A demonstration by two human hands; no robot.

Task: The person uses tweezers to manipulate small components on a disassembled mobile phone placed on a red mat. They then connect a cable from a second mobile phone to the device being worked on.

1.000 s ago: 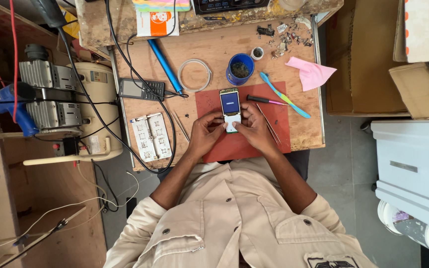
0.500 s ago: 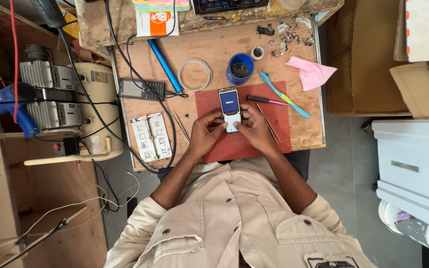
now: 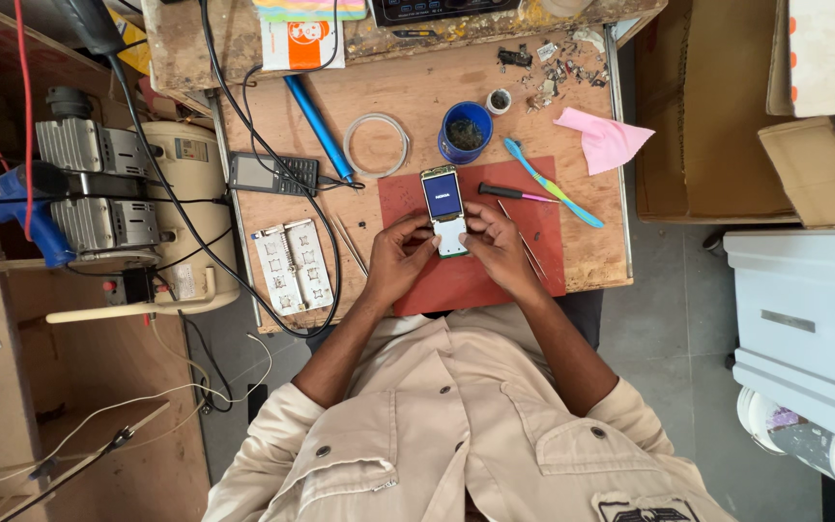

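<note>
A wooden desk [image 3: 591, 242] fills the middle of the view, and a person in a tan shirt leans over it. A red mat [image 3: 475, 280] lies on the desk near the front edge. Over the mat, both hands meet around a small phone [image 3: 446, 211] with a lit blue screen and a white lower half. The left hand [image 3: 400, 256] pinches the phone's lower left side in a tight grip. The right hand [image 3: 495, 246] holds its lower right side the same way, fingers curled close.

Behind the phone stands a blue cup [image 3: 465, 132]. Beside the cup lies a clear ring of tape [image 3: 376, 144]. A pink cloth [image 3: 603, 140] sits near the far right corner. A blue toothbrush [image 3: 553, 184] and a thin screwdriver [image 3: 514, 193] lie just right of the phone.
</note>
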